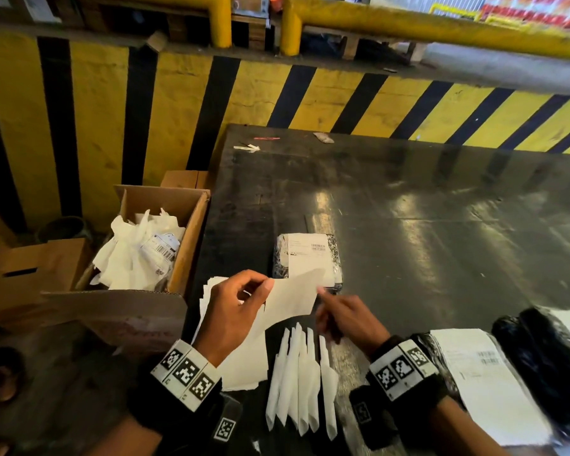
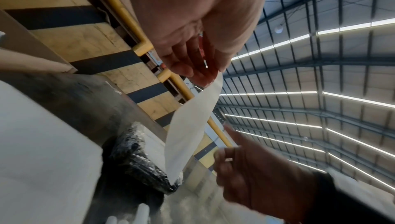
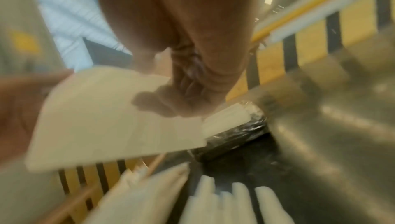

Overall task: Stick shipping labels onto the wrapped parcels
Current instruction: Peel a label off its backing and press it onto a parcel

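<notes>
Holding a blank white sheet (image 1: pixel 290 299) pinched at its left end between thumb and fingers, the left hand (image 1: pixel 234 311) keeps it in the air just above the near edge of a small parcel (image 1: pixel 308 260) wrapped in black film. That parcel lies on the dark bench (image 1: pixel 441 209) and already carries a white label (image 1: pixel 310 258) on top. The sheet looks like the peeled backing of that label, though I cannot be sure it is not a fresh label. The right hand (image 1: pixel 346 315) sits just right of the sheet with fingers loosely curled and one fingertip pointing at the sheet's right corner; it appears to hold nothing, but its own wrist view is too blurred to settle this.

My reading is that this parcel is finished. If so, the next move calls for dropping the sheet into the cardboard box (image 1: pixel 165 238) of crumpled backings on the left, then fetching another label from the fanned strips (image 1: pixel 301 380) at the near edge.

More labelled black parcels (image 1: pixel 474 373) lie near right. Each label shows barcodes and small print, too fine to read.
</notes>
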A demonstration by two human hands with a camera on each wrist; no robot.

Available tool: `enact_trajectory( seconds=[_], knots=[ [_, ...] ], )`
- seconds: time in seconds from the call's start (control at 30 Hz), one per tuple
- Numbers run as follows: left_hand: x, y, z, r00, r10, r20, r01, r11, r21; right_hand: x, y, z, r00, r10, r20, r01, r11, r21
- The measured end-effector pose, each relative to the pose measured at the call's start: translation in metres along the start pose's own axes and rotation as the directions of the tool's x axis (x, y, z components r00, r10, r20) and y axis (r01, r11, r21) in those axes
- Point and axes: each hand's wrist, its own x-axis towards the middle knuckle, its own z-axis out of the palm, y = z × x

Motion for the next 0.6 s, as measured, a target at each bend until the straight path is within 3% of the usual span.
enact_trajectory(
  seconds=[0.03,0.1,0.23,0.4,0.47,0.53,0.57,0.6],
  knots=[
    [0.000,0.005,0.003,0.999,0.034,0.019,-0.035,0.999,0.013,0.000,-0.007,-0.003,0.998,0.052,-0.043,-0.045,0.986,0.160],
    [0.000,0.014,0.011,0.989,0.132,0.070,-0.134,0.991,0.017,0.002,-0.022,-0.004,0.992,0.112,-0.055,-0.092,0.952,0.291],
    [0.001,0.012,0.028,0.951,0.254,0.174,-0.256,0.967,-0.012,0.018,-0.037,-0.002,0.994,-0.032,-0.102,0.051,0.980,0.192],
    [0.005,0.000,0.033,0.924,0.204,0.324,-0.267,0.950,0.163,0.043,-0.045,-0.030,0.922,-0.207,-0.327,0.278,0.943,0.185],
    [0.015,-0.003,0.031,0.973,0.175,0.150,-0.201,0.963,0.178,0.047,-0.046,-0.043,0.947,-0.200,-0.252,0.259,0.938,0.230],
    [0.034,-0.004,0.029,0.994,0.017,-0.107,-0.010,0.997,0.070,0.049,-0.043,-0.052,0.972,-0.188,-0.142,0.219,0.943,0.249],
    [0.044,-0.004,0.028,0.984,-0.122,-0.132,0.120,0.993,-0.022,0.050,-0.040,-0.054,0.979,-0.176,-0.101,0.196,0.951,0.239],
    [0.055,-0.006,0.029,0.965,-0.253,-0.072,0.244,0.962,-0.120,0.054,-0.036,-0.057,0.985,-0.157,-0.070,0.169,0.957,0.234]
  ],
)
